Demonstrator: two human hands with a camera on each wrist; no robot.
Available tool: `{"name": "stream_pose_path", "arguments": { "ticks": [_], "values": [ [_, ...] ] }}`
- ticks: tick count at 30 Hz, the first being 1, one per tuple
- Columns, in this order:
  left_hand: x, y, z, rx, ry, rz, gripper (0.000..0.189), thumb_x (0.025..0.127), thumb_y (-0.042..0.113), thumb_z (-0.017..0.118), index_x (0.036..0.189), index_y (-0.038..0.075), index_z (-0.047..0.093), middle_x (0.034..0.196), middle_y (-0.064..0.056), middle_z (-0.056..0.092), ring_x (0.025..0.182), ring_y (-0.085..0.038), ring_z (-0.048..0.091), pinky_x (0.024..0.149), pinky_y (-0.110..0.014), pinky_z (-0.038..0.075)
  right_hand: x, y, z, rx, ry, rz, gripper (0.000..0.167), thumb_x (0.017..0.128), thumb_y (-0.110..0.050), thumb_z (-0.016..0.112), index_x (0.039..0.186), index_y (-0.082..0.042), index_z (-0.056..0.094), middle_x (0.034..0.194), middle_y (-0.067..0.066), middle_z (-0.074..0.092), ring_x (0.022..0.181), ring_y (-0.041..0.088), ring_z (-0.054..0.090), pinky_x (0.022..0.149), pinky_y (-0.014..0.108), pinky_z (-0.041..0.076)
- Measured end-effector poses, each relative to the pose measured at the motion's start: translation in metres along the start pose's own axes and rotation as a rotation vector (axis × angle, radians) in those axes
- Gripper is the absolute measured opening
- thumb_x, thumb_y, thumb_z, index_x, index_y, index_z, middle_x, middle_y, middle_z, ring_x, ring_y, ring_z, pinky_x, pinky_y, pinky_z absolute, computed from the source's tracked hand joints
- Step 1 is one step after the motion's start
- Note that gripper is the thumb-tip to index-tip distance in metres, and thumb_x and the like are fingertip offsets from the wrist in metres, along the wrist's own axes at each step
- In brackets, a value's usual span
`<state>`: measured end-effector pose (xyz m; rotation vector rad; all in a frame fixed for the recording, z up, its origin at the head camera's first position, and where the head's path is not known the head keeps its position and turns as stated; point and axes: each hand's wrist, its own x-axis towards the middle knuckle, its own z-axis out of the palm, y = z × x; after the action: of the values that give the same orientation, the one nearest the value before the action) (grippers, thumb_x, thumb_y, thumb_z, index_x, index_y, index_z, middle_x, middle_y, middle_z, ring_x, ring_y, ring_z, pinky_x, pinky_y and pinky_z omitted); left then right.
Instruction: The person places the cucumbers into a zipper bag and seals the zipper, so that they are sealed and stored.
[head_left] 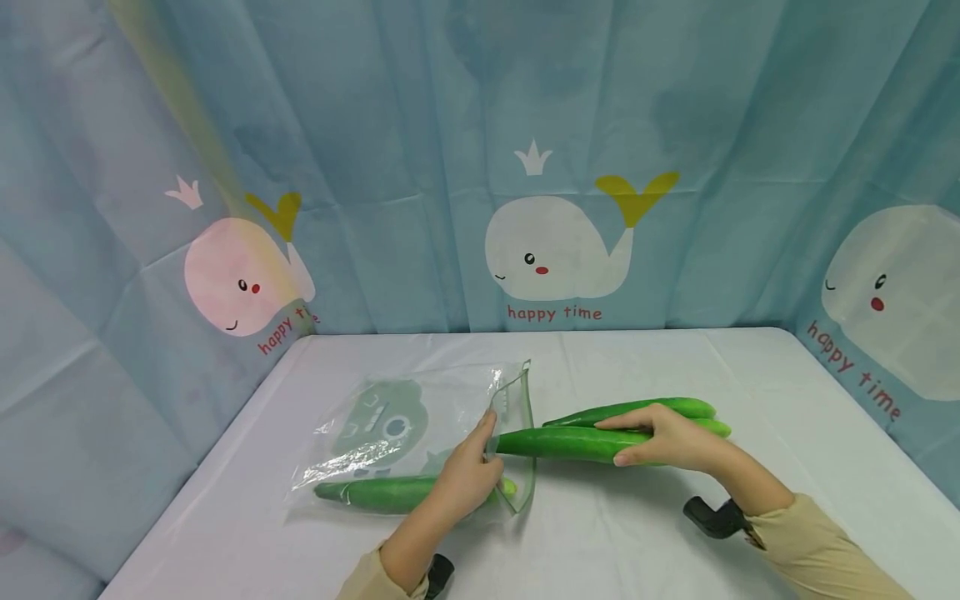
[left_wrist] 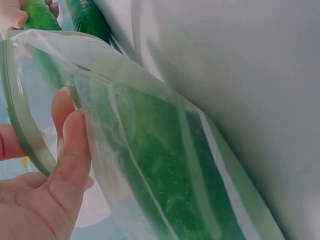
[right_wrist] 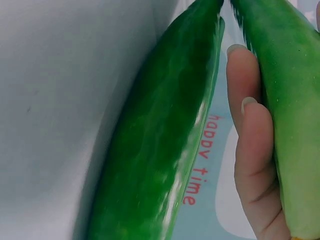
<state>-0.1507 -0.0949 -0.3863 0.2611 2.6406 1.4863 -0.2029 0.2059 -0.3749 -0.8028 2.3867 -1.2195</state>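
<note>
A clear zip bag (head_left: 465,392) with a green print lies on the table, a cucumber (head_left: 382,493) along its near side. My left hand (head_left: 468,475) grips this bag near its mouth, whose green-edged rim (left_wrist: 22,125) gapes in the left wrist view. My right hand (head_left: 678,437) holds another cucumber (head_left: 570,444) from above, its narrow tip just within the bag's mouth. Right behind it, a further cucumber (head_left: 630,410) rests on the table. In the right wrist view, fingers (right_wrist: 255,145) lie along the held cucumber (right_wrist: 297,110), beside the darker one (right_wrist: 160,130).
A white cloth covers the table (head_left: 600,550). Blue curtains (head_left: 420,167) printed with whales stand around its back and sides. Dark wrist mounts (head_left: 712,517) sit under the sleeves.
</note>
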Motion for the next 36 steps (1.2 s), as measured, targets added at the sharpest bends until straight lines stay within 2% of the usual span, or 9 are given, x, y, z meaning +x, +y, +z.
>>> {"name": "stream_pose_path", "arguments": {
  "ticks": [11, 17, 23, 25, 28, 30, 32, 34, 36],
  "values": [
    [-0.001, 0.003, 0.000, 0.002, -0.004, 0.007, 0.073, 0.081, -0.002, 0.047, 0.151, -0.004, 0.025, 0.157, -0.021, 0.020, 0.142, -0.037, 0.021, 0.104, -0.050, 0.032, 0.010, -0.002, 0.006, -0.011, 0.006, 0.007, 0.053, 0.084, -0.026, 0.075, 0.130, -0.003, 0.062, 0.134, 0.022, 0.055, 0.124, 0.042, 0.047, 0.089, 0.043, 0.049],
    [0.000, 0.002, -0.001, 0.000, -0.004, 0.014, 0.073, 0.081, -0.002, 0.047, 0.151, -0.005, 0.025, 0.157, -0.021, 0.020, 0.143, -0.038, 0.018, 0.112, -0.052, 0.022, 0.014, -0.002, 0.012, 0.058, -0.004, 0.020, 0.054, 0.084, -0.024, 0.075, 0.131, -0.001, 0.060, 0.135, 0.026, 0.052, 0.111, 0.031, 0.060, 0.084, 0.038, 0.052],
    [-0.001, 0.002, -0.001, 0.008, -0.010, 0.023, 0.072, 0.082, -0.002, 0.047, 0.150, -0.005, 0.026, 0.157, -0.022, 0.021, 0.142, -0.037, 0.023, 0.107, -0.051, 0.030, 0.018, -0.002, 0.017, 0.109, -0.014, 0.024, 0.055, 0.084, -0.022, 0.075, 0.132, 0.001, 0.059, 0.137, 0.028, 0.050, 0.102, 0.023, 0.064, 0.084, 0.038, 0.053],
    [-0.001, 0.003, -0.001, 0.011, -0.011, 0.026, 0.072, 0.082, -0.002, 0.047, 0.150, -0.005, 0.025, 0.157, -0.022, 0.021, 0.136, -0.037, 0.034, 0.104, -0.049, 0.033, 0.019, -0.002, 0.018, 0.113, -0.013, 0.027, 0.055, 0.084, -0.022, 0.075, 0.132, 0.000, 0.059, 0.137, 0.028, 0.049, 0.104, 0.024, 0.064, 0.084, 0.039, 0.053],
    [-0.001, 0.003, -0.001, 0.018, -0.012, 0.029, 0.072, 0.082, -0.001, 0.047, 0.150, -0.005, 0.026, 0.157, -0.021, 0.021, 0.093, -0.031, 0.058, 0.096, -0.047, 0.037, 0.020, -0.001, 0.019, 0.119, -0.014, 0.031, 0.055, 0.085, -0.022, 0.075, 0.132, 0.001, 0.059, 0.138, 0.028, 0.049, 0.102, 0.023, 0.065, 0.084, 0.039, 0.053],
    [-0.001, 0.004, -0.001, 0.025, -0.014, 0.030, 0.072, 0.082, -0.001, 0.047, 0.151, -0.004, 0.026, 0.157, -0.021, 0.021, 0.068, -0.023, 0.049, 0.092, -0.045, 0.039, 0.021, -0.001, 0.020, 0.126, -0.018, 0.032, 0.055, 0.085, -0.022, 0.075, 0.132, 0.002, 0.058, 0.137, 0.028, 0.049, 0.100, 0.022, 0.065, 0.083, 0.038, 0.053],
    [-0.001, 0.004, -0.001, 0.028, -0.015, 0.030, 0.072, 0.082, 0.000, 0.047, 0.151, -0.004, 0.026, 0.157, -0.021, 0.021, 0.060, -0.020, 0.041, 0.092, -0.045, 0.039, 0.022, -0.001, 0.021, 0.133, -0.023, 0.031, 0.056, 0.085, -0.022, 0.074, 0.132, 0.002, 0.058, 0.137, 0.029, 0.049, 0.097, 0.022, 0.066, 0.082, 0.038, 0.054],
    [-0.001, 0.005, -0.001, 0.028, -0.014, 0.030, 0.072, 0.082, 0.000, 0.047, 0.151, -0.004, 0.026, 0.157, -0.020, 0.022, 0.068, -0.021, 0.046, 0.093, -0.046, 0.038, 0.024, -0.001, 0.022, 0.129, -0.028, 0.021, 0.055, 0.086, -0.022, 0.074, 0.132, 0.003, 0.058, 0.136, 0.029, 0.050, 0.098, 0.023, 0.065, 0.081, 0.038, 0.054],
    [-0.001, 0.005, -0.001, 0.029, -0.010, 0.026, 0.071, 0.082, 0.000, 0.047, 0.151, -0.004, 0.026, 0.157, -0.020, 0.022, 0.094, -0.030, 0.057, 0.100, -0.048, 0.037, 0.025, 0.000, 0.024, 0.116, -0.029, 0.014, 0.054, 0.085, -0.022, 0.074, 0.131, 0.003, 0.058, 0.134, 0.028, 0.052, 0.101, 0.025, 0.064, 0.080, 0.037, 0.053]
  ]
}}
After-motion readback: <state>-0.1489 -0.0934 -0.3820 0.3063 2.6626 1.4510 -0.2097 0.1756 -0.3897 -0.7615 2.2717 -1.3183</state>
